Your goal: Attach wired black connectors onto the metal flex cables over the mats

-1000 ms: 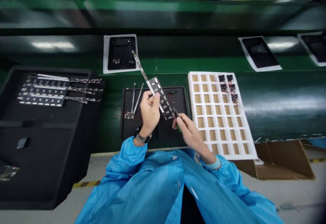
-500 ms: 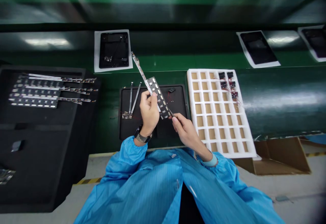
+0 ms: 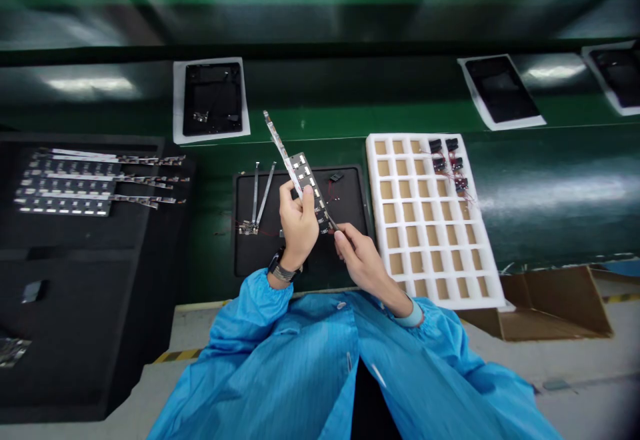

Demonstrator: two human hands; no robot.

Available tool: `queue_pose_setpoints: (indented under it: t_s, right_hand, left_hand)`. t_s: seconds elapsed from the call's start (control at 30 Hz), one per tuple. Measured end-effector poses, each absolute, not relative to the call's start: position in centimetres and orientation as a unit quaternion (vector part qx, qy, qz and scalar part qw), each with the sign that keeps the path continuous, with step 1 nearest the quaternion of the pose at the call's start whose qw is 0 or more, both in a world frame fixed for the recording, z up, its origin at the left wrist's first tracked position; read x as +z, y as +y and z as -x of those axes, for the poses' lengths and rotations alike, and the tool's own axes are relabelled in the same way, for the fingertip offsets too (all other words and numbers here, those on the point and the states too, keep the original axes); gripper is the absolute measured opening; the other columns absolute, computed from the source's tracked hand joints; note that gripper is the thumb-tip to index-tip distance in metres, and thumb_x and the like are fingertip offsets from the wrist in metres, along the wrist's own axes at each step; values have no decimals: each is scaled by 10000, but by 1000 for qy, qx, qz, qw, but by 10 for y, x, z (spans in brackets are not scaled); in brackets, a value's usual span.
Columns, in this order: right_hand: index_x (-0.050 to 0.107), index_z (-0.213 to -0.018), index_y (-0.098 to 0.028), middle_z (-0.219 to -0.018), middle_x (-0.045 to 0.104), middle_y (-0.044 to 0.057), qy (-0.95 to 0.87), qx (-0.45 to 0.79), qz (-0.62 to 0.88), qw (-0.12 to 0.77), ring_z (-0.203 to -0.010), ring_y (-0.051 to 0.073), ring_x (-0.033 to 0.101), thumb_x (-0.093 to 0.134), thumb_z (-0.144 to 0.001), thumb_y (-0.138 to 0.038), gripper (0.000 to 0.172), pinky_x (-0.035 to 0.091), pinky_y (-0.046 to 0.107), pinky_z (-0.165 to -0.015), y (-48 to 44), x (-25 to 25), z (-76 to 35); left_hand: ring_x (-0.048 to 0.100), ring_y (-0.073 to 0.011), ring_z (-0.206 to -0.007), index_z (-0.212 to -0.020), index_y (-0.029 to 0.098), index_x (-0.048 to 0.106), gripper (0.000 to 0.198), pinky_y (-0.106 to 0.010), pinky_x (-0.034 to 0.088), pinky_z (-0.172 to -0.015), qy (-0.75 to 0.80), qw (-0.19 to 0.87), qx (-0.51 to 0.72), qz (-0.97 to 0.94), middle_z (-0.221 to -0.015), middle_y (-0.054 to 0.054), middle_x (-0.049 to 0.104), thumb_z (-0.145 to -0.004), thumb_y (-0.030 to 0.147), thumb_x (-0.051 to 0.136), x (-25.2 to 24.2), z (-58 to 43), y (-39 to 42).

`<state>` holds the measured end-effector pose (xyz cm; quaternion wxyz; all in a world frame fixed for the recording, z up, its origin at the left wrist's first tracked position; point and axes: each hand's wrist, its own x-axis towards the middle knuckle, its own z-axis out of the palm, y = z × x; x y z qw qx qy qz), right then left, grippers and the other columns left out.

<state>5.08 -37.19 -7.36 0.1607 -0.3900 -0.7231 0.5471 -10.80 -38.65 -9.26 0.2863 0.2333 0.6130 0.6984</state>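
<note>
My left hand (image 3: 299, 223) is closed on a black board (image 3: 311, 187) carrying rows of small pale parts, with its thumb lying on the face. Along the board's left edge runs a narrow flex cable strip (image 3: 278, 141), its end sticking out up and left. My right hand (image 3: 361, 257) pinches slim dark tweezers (image 3: 332, 223), their tip against the board's lower right edge. Beneath both hands lies a black tray (image 3: 260, 259). In it are a small circuit board with two ribbon cables (image 3: 249, 228) and a small black part with red wires (image 3: 336, 177).
On the right stands a white foam grid tray (image 3: 395, 195) with several black wired parts (image 3: 439, 163). At left, a black foam tray (image 3: 65, 237) bears boards with cable strips (image 3: 70, 187). Behind, tablet housings (image 3: 213, 99) lie on white sheets. A cardboard box (image 3: 555, 303) sits lower right.
My left hand has moved slightly right and its thumb sits farther over the board. The tweezers stay at the board's edge. The tablet housing at the back left has shifted a little left.
</note>
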Motion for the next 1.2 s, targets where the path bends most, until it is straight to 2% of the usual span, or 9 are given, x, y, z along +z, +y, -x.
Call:
queue_pose_setpoints:
  t_s: [0.4, 0.63, 0.77, 0.87, 1.0, 1.2]
  right_hand:
    - [654, -1150, -196, -788, 625, 8, -725, 539, 397, 161, -694, 168, 578, 417, -1135, -468, 361, 404, 292, -643, -373, -72, -50]
    - [638, -1131, -207, -816, 627, 7, -752, 502, 399, 152, -693, 170, 570, 425, -1132, -407, 292, 384, 299, -658, -375, -72, -50]
    - [610, -1060, -213, -771, 577, -13, -732, 545, 379, 150, -672, 155, 523, 421, -1139, -445, 310, 379, 294, -648, -375, -76, -51]
    - [597, -1027, -211, -709, 520, -35, -698, 601, 357, 156, -645, 146, 497, 405, -1141, -497, 362, 391, 291, -642, -375, -76, -50]
    - [588, -1003, -211, -687, 516, -39, -668, 637, 346, 166, -632, 146, 504, 396, -1130, -566, 423, 417, 293, -645, -375, -76, -50]
    - [583, -1001, -212, -680, 506, -41, -669, 636, 344, 169, -615, 147, 498, 391, -1137, -525, 391, 412, 288, -630, -374, -79, -52]
  left_hand:
    - [483, -94, -491, -1196, 226, 537, 443, -199, 372, -467, 607, 281, 710, -221, -654, 79, 552, -1017, 613, 657, -90, 107, -389]
    - [462, -92, -529, -1159, 214, 556, 480, -213, 383, -510, 652, 257, 679, -218, -697, 65, 527, -1018, 669, 610, -94, 106, -389]
    - [452, -82, -540, -1173, 212, 562, 494, -215, 369, -518, 654, 231, 685, -225, -722, 62, 521, -1014, 676, 610, -95, 103, -386]
    - [428, -72, -500, -1131, 220, 551, 454, -212, 342, -490, 633, 238, 702, -223, -678, 80, 487, -1017, 652, 629, -90, 102, -385]
    - [416, -73, -476, -1099, 225, 545, 481, -204, 330, -457, 620, 262, 704, -225, -645, 90, 469, -994, 684, 641, -85, 101, -384]
    - [441, -82, -490, -1087, 225, 533, 452, -204, 361, -465, 633, 270, 685, -238, -670, 82, 492, -1019, 665, 612, -92, 102, -383]
